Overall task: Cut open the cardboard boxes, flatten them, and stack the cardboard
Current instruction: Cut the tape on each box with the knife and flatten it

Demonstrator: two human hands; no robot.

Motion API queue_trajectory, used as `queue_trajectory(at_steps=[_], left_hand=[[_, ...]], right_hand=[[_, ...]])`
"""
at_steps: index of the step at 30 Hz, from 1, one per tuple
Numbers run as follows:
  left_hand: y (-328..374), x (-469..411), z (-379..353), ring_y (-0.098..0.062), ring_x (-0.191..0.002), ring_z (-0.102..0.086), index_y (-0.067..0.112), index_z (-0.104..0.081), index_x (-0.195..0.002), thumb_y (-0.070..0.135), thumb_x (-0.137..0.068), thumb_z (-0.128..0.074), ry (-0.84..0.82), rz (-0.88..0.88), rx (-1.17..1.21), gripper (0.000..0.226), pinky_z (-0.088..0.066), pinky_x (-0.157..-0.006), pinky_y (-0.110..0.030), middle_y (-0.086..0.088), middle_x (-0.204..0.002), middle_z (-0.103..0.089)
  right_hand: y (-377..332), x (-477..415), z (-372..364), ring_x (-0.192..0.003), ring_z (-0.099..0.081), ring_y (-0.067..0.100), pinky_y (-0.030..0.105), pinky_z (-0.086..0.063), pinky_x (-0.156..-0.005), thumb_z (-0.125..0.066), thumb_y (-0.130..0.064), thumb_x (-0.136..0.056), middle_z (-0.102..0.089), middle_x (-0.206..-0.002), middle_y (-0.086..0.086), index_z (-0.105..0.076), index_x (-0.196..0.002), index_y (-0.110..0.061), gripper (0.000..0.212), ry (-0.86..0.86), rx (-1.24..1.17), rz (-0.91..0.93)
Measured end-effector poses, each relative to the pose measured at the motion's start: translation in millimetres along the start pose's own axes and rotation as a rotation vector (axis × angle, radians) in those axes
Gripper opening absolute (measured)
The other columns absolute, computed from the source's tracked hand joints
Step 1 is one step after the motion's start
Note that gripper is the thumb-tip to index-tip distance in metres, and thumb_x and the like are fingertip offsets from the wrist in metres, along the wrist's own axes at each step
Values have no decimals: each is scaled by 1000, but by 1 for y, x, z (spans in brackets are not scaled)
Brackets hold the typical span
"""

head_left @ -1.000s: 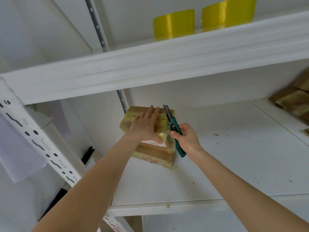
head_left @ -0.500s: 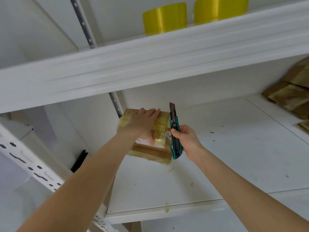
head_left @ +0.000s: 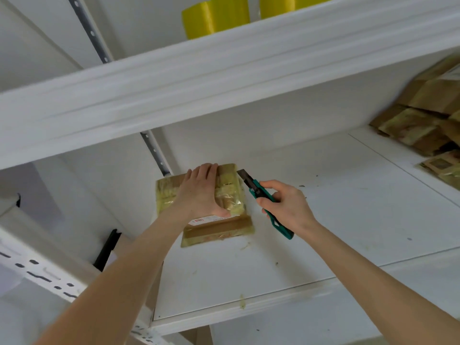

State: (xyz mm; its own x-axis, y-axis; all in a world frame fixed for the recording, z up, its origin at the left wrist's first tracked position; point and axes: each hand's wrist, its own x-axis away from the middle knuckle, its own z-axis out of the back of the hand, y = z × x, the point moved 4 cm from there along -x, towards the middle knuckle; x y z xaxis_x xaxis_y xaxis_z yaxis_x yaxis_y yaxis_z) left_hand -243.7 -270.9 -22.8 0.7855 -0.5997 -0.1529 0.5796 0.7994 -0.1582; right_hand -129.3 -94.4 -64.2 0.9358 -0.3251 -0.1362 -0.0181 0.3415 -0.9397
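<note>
Taped cardboard box point(head_left: 211, 207) on white shelf point(head_left: 323, 232), left hand point(head_left: 199, 192) flat on top hiding its middle, right hand point(head_left: 288, 207) gripping green utility knife point(head_left: 263, 197) just right of box, blade tip near its far corner, flattened cardboard point(head_left: 428, 120) cut off at frame's right edge.

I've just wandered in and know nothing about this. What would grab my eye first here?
Most likely the green utility knife, blade out, gripped in the right hand just beside a tape-wrapped cardboard box on the white shelf, with the left hand resting on top of the box. After that, the bright yellow rolls on the upper shelf and the pile of brown cardboard at the far right.
</note>
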Motion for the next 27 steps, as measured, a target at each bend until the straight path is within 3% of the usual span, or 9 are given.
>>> queue_trajectory(at_steps=[8, 10, 16, 23, 27], left_hand=[[2, 2, -2, -24, -138, -26, 13, -16, -150, 70, -50, -76, 36, 8, 28, 130, -11, -118, -42, -3, -147, -26], [3, 2, -2, -24, -138, -27, 14, -16, -150, 70, -50, -77, 41, 11, 31, 130, -11, -118, -43, -3, -148, -26], [3, 3, -2, -24, -139, -26, 15, -15, -151, 69, -51, -77, 40, 13, 29, 130, -10, -119, -42, -3, -148, -26], [5, 3, 0, -24, -138, -26, 14, -14, -151, 69, -51, -78, 23, 17, 25, 131, -15, -119, -43, -4, -148, -26], [5, 5, 2, -24, -139, -25, 14, -13, -152, 70, -51, -77, 28, 28, 34, 131, -14, -119, -43, -3, -149, -25]], right_hand=[[1, -2, 2, -66, -67, 18, 30, -53, -67, -71, -21, -84, -71, -73, 2, -64, -111, -45, 37, -135, 28, 35], [4, 3, -1, -62, -65, 15, 25, -52, -61, -71, -22, -83, -71, -73, 0, -59, -99, -53, 37, -158, 40, 41], [12, 12, 1, -52, -58, 4, 14, -46, -54, -69, -23, -86, -68, -67, -11, -55, -93, -45, 27, -243, 50, 25], [9, 13, 14, -52, -56, 2, 16, -43, -56, -67, -22, -86, -64, -60, -13, -56, -99, -41, 26, -340, 206, 79], [7, 12, 21, -56, -62, 10, 24, -49, -59, -67, -22, -84, -69, -64, -6, -59, -100, -38, 24, -224, 145, 50]])
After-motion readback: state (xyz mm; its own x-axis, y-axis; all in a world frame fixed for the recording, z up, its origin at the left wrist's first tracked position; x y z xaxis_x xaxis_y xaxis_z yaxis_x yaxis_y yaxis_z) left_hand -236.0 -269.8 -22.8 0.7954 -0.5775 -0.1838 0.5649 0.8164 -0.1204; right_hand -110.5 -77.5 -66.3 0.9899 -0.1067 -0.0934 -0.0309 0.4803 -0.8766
